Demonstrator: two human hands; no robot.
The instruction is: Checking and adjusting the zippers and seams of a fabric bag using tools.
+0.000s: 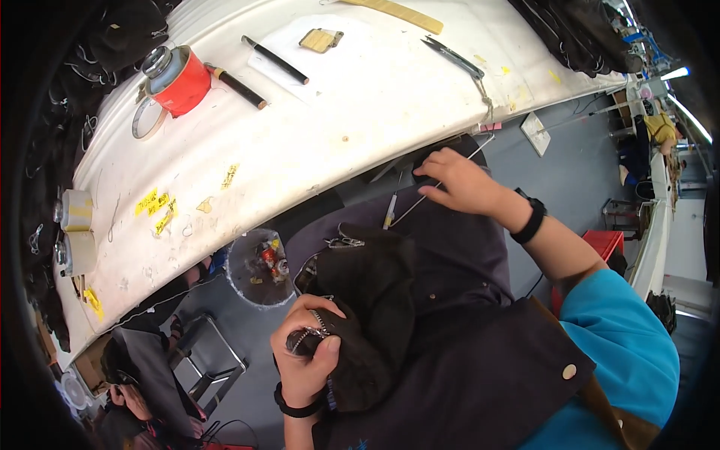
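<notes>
My left hand grips a dark fabric piece with metal zippers, lying on my dark apron; its fingers are wrapped round a bunched edge. My right hand rests higher on the right, fingers curved and apart, over dark material beside the worktable's front edge. A thin pale cord or rod runs beside this hand. A slim white-handled tool lies just left of it.
The white worktable holds a red can, dark markers and metal shears. Below are a bin and metal frame. Another person's hand is at lower left; red crates stand right.
</notes>
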